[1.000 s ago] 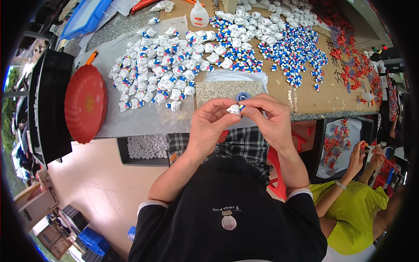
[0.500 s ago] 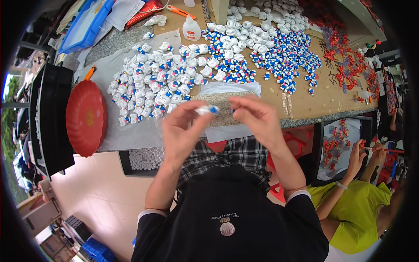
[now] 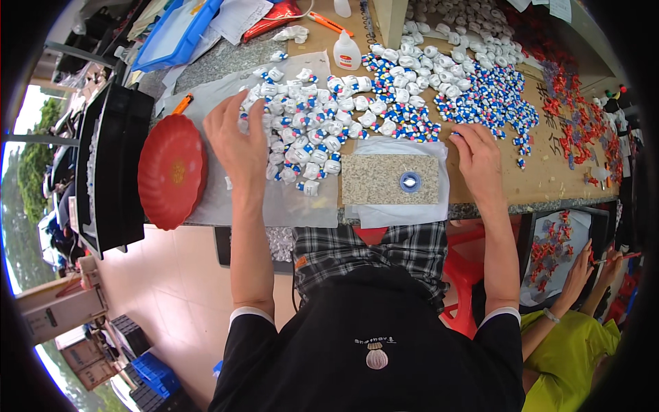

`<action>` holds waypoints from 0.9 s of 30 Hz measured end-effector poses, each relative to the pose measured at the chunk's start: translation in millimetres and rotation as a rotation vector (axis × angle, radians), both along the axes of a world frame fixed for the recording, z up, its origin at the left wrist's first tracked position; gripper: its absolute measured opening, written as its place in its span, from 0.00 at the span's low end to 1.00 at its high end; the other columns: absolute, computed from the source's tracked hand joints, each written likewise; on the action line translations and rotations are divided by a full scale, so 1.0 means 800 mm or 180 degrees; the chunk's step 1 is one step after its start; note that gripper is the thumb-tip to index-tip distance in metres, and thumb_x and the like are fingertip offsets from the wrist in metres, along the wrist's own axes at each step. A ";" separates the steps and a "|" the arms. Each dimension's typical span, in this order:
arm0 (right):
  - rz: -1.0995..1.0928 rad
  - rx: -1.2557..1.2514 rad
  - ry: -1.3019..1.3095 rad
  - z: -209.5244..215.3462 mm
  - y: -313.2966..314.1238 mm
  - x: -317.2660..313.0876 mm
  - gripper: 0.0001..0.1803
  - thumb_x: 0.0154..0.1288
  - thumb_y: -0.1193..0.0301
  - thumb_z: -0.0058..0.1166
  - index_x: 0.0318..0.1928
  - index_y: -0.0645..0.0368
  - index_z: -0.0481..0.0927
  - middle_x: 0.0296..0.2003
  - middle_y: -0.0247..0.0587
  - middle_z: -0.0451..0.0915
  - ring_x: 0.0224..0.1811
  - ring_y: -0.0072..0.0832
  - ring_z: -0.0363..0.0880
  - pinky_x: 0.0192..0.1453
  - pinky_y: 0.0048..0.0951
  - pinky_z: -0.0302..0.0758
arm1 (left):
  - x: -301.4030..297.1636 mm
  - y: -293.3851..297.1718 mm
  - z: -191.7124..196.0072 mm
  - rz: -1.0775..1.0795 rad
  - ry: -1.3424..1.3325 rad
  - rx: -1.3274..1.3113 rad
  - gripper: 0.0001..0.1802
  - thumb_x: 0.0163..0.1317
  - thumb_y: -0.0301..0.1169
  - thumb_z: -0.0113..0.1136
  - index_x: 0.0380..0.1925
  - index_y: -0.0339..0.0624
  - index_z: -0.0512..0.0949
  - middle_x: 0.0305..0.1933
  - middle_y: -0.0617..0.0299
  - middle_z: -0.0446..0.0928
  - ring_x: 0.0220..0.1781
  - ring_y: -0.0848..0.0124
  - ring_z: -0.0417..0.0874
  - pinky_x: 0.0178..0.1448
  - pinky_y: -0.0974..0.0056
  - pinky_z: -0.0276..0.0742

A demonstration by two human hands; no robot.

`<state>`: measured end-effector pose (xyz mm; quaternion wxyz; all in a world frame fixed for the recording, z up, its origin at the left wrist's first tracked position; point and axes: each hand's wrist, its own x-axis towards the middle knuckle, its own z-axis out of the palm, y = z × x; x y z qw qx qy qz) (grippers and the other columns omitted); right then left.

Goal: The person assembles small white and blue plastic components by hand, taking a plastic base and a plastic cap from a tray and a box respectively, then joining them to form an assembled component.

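Hands apart since earlier frame. Left hand [image 3: 237,141] spread wide over left edge of white pieces [image 3: 309,130]; right hand [image 3: 478,159] loosely open, touching blue-white pieces [image 3: 480,103]. Speckled block [image 3: 381,180] between hands at near table edge [image 3: 549,204]; red plate [image 3: 171,172] left.

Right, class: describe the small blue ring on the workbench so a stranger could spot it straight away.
Start at the long wooden table and find the speckled grey stone block at its near edge, lying on white paper between the left hand and the right hand. The blue ring sits on that block, alone, round with a pale centre, unlike the heaped white-and-blue pieces behind.
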<state>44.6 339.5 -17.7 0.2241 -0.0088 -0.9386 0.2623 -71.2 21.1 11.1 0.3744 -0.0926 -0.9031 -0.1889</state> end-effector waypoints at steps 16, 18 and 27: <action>0.0003 -0.1587 -0.0509 0.030 -0.024 0.038 0.07 0.56 0.78 0.57 0.36 0.66 0.81 0.29 0.40 0.80 0.30 0.26 0.77 0.35 0.23 0.71 | -0.073 0.208 -0.041 -0.3222 -0.0624 -0.1357 0.10 0.47 0.28 0.64 0.33 0.42 0.79 0.35 0.60 0.74 0.45 0.62 0.74 0.47 0.60 0.71; 0.0459 -0.1516 -0.0631 0.037 -0.039 0.042 0.06 0.56 0.78 0.57 0.35 0.64 0.81 0.29 0.40 0.80 0.29 0.25 0.77 0.34 0.23 0.71 | -0.066 0.207 -0.040 -0.3243 -0.0585 -0.1343 0.13 0.45 0.29 0.65 0.32 0.40 0.75 0.37 0.59 0.74 0.45 0.63 0.74 0.48 0.60 0.71; 0.1011 -0.0887 -0.0445 0.017 -0.071 0.044 0.07 0.53 0.73 0.59 0.34 0.61 0.81 0.30 0.40 0.76 0.32 0.35 0.74 0.38 0.32 0.71 | 0.020 0.139 0.015 -0.2807 -0.2976 0.2107 0.15 0.57 0.27 0.59 0.44 0.35 0.75 0.39 0.58 0.78 0.39 0.73 0.78 0.41 0.69 0.74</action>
